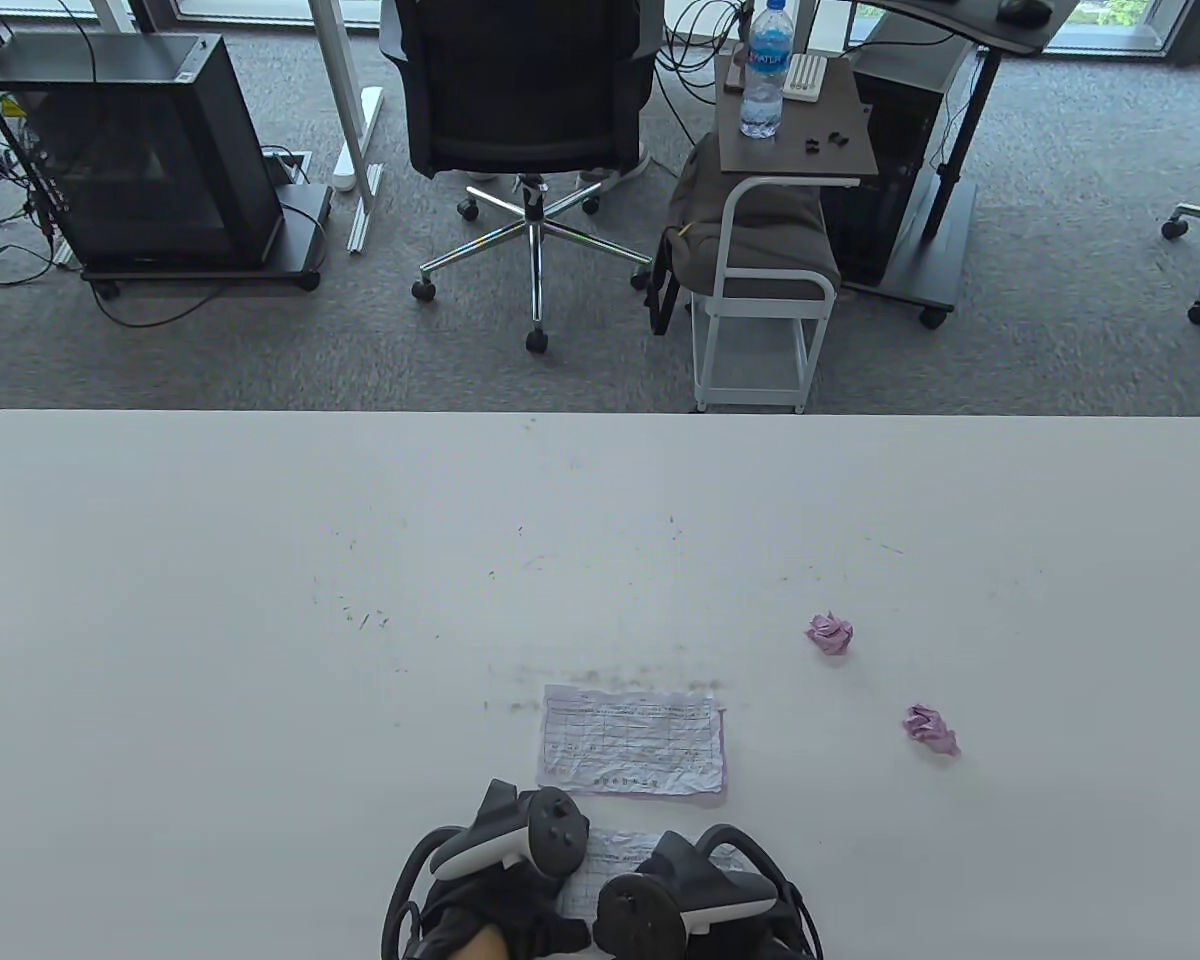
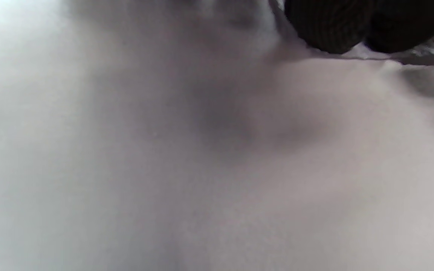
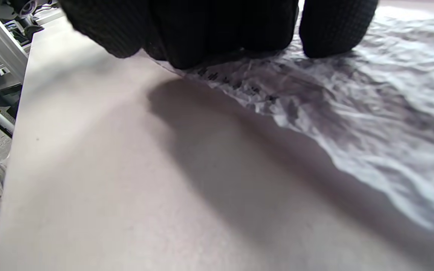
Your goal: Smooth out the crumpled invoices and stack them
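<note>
pressing invoice (image 1: 615, 870) flat | both hands' fingers (image 3: 333, 30) straight | holding nothing

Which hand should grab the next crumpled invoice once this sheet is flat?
Probably the right hand. Both crumpled invoices, the nearer ball and the farther ball, lie to the right; the left hand would have to cross over.

White table (image 1: 260, 600); pale invoice (image 1: 632, 740) (gridded print, pink edge); two pink paper balls (image 1: 830, 633); black fingers (image 3: 333, 30).

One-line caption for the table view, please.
Both gloved hands press an invoice flat; one flattened invoice and two crumpled balls wait.
</note>
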Demonstrator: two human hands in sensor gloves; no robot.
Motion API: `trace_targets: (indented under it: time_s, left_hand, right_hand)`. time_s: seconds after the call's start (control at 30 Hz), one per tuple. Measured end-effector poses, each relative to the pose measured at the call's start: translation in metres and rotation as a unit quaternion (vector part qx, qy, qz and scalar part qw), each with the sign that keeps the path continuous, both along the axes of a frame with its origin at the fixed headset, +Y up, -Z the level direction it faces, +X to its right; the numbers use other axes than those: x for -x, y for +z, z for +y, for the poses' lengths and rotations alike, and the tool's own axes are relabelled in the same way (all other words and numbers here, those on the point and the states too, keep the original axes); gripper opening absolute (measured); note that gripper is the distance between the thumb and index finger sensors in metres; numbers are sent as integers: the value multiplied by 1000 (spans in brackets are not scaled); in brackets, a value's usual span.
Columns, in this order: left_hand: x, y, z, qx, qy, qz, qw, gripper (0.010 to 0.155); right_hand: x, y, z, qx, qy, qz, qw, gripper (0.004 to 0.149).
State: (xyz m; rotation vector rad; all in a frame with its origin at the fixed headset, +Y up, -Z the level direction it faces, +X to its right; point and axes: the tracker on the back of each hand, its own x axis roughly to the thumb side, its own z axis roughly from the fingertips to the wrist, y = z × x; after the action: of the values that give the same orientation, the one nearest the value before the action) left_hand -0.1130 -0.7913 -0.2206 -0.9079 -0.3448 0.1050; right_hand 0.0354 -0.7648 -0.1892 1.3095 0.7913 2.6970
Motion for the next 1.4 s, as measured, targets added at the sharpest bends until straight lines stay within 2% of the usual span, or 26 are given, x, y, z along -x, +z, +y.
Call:
trace_targets:
  time_s: [0.3,0.6,0.77,0.8,0.9,1.0,1.07,1.17,1.27,1.4]
  left_hand:
    - [0,0,0,0,0,2,1000,87]
    - [0,0,0,0,1,3,1000,87]
    - [1,0,-1,0,2,3,1000,87]
    - [1,0,-1,0,2,3,1000,87]
    - [1,0,-1,0,4,4,1000,87]
    - [1,0,-1,0,5,3,1000,87]
    - [1,0,-1,0,5,3,1000,87]
    - [1,0,-1,0,6,3,1000,87]
    - [1,0,-1,-1,7,3,1000,87]
    - [1,0,-1,-1,7,3,1000,87]
  right_hand:
    - [-20,-13,4,16,58,-69,996,36]
    - [-51,-28,-1,78,65,-147,984,34]
    - [-61,-31,-2,87,63,-165,980,34]
    - [-63,-31,-1,83,62,-164,981,35]
    - [-71,-33,9,24,24,-173,984,36]
    - [-77,-32,22,-53,-60,-189,979,38]
    - [-76,-30,23,-73,-84,-180,977,40]
    - [-62,-25,17,-63,-82,-141,985,45]
    - [-43,-20,7,-43,-47,-99,993,51]
    - [-32,-19,-3,-27,21,-81,996,53]
